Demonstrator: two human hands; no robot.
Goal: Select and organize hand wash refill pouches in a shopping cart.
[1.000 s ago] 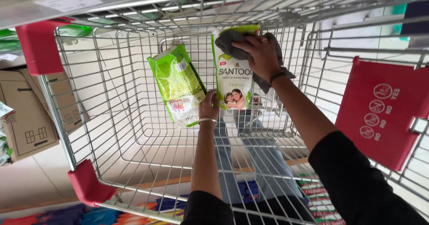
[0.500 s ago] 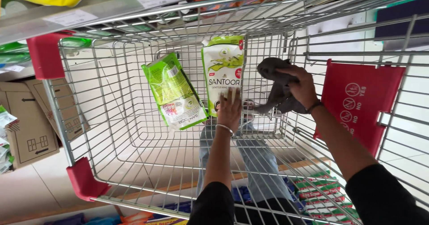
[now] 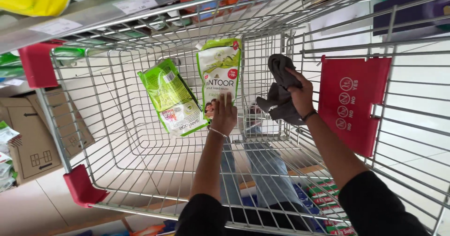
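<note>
Left hand [image 3: 224, 115] reaching down into the cart [image 3: 117, 137], fingers around the bottom end of a green and white pouch [image 3: 219, 72] and gripping it, thin bangle at the wrist. Pouch held upright against the cart's far wall, near the middle of that wall, top corner up by the rim. Second pouch [image 3: 172, 97], brighter green, lying tilted on the cart floor just left of the held one, lower corner close to the left hand; touching or not, cannot tell.

Right hand [image 3: 300, 93] closed on a grey cloth [image 3: 280, 90], bunched at the top and hanging in folds below the fingers, held inside the cart near its right wall, apart from the held pouch. Dark band on that wrist, black sleeve up the forearm.

Red flap [image 3: 354, 102] hanging on the cart's right side, just past the right hand. Red bumpers at the far left corner [image 3: 35, 62] and near left corner [image 3: 82, 187]. Cardboard boxes [image 3: 28, 137] on the floor beyond the cart's left wall. Shelf edge [image 3: 79, 13] with price tags above the far rim. Jeans and feet visible through the cart floor
</note>
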